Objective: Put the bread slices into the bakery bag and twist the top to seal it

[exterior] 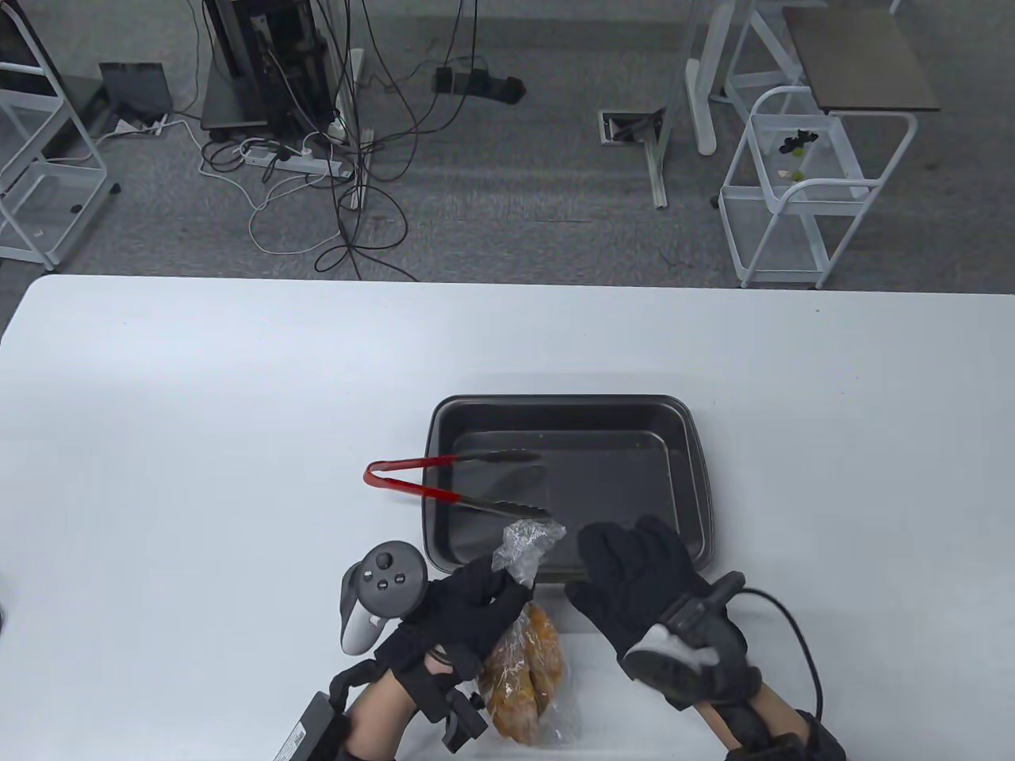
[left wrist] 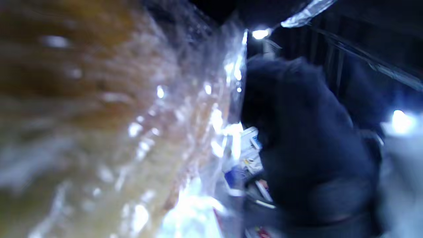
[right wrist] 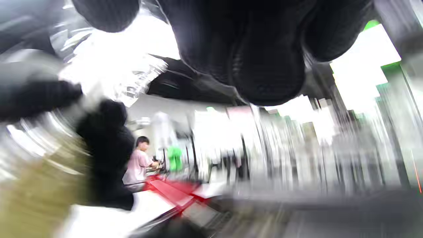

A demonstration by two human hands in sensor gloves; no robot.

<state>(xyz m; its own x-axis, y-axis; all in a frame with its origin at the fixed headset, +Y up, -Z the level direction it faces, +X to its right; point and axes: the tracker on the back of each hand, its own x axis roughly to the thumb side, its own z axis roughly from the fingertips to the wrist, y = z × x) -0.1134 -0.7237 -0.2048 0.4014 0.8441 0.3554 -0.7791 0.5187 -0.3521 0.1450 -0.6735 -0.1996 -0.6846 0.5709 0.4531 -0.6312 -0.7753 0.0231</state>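
**Sealing step: bag neck gathered, twist in hand**

White table (exterior: 238, 396); dark baking tray (exterior: 690, 444) holds only red-handled tongs (exterior: 444, 479). Bakery bag (exterior: 527, 658) lies at the near edge between the hands, bread slices (exterior: 531, 642) inside. Loading judged done.

Left hand (exterior: 464, 614) curls round the bag's neck; crumpled top (exterior: 527, 547) sticks out above the fist. Right hand (exterior: 642, 590) hovers just beside it, fingers spread, holding nothing.

Next, by judgement: right hand pinches the top and turns while left holds the neck firm.
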